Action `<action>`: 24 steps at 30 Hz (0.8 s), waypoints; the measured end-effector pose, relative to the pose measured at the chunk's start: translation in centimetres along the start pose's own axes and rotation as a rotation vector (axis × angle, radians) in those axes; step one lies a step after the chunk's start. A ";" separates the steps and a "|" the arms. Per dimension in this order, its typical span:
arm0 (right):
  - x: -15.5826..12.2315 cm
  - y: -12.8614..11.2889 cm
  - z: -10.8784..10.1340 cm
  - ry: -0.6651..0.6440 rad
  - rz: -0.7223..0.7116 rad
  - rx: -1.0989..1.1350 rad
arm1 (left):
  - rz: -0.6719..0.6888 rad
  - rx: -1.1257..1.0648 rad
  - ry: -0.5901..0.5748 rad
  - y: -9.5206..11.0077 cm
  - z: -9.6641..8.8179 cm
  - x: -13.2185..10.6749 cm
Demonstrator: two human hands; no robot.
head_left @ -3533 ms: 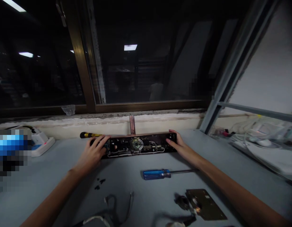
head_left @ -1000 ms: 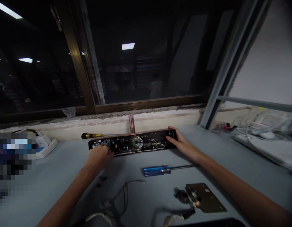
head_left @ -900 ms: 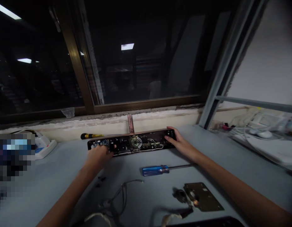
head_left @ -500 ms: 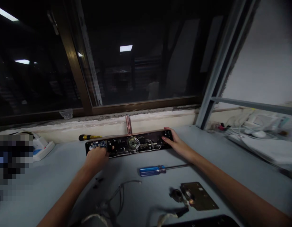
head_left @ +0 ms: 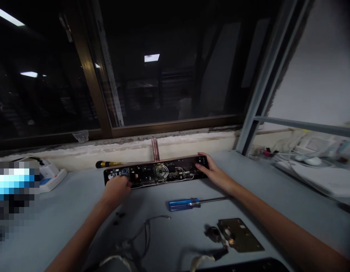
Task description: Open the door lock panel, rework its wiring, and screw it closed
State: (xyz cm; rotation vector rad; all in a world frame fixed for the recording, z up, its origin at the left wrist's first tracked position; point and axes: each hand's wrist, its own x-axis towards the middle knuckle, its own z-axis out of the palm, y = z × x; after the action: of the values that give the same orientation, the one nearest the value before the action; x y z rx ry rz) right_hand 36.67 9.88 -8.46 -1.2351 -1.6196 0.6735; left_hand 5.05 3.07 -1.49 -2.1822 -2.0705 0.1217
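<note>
A long dark lock body (head_left: 158, 173) with exposed circuitry and a round metal part lies across the grey table (head_left: 78, 211) near the window sill. My left hand (head_left: 116, 188) rests at its left front edge with the fingers curled; what they pinch is hidden. My right hand (head_left: 213, 172) grips the lock body's right end, thumb on top. A blue-handled screwdriver (head_left: 184, 204) lies just in front of the lock body, between my arms.
A yellow-and-black screwdriver (head_left: 108, 164) lies behind the lock body. A brass plate (head_left: 240, 235) and a small dark part (head_left: 213, 233) sit at front right, loose cables (head_left: 141, 238) at front centre, a power strip (head_left: 50, 176) at left, and white clutter at right.
My left hand slid off the top of the lock body's left end to its front edge and curled. The right hand has kept its hold. The view shifted slightly.
</note>
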 end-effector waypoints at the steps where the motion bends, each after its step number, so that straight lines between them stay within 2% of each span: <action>1: 0.0 0.0 0.0 -0.002 0.000 0.001 | -0.001 -0.004 0.000 0.0 0.0 0.0; 6: -0.1 -0.1 -0.1 -0.011 0.000 0.000 | -0.001 -0.030 -0.006 0.0 0.0 0.0; 11: 0.0 0.1 0.0 -0.009 -0.006 -0.004 | 0.030 -0.093 -0.029 -1.1 -0.8 -0.8; 16: 0.1 0.5 0.1 -0.009 -0.017 -0.004 | 0.139 -0.216 -0.240 -1.2 -1.3 -2.3; 18: 0.2 0.6 0.1 -0.003 -0.023 -0.009 | 0.145 -0.226 -0.214 -1.1 -0.9 -2.5; 21: 0.2 0.7 0.0 0.003 -0.020 -0.021 | 0.085 -0.175 -0.134 -1.0 -0.1 -2.3; 24: 0.1 0.7 0.0 -0.002 -0.011 -0.028 | 0.073 -0.144 -0.142 -1.2 0.3 -2.1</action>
State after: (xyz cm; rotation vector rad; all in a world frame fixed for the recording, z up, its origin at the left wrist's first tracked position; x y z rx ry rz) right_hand 36.96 10.23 -8.96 -1.2454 -1.6418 0.6474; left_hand 3.66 1.04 -1.65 -2.4005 -2.1349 0.1426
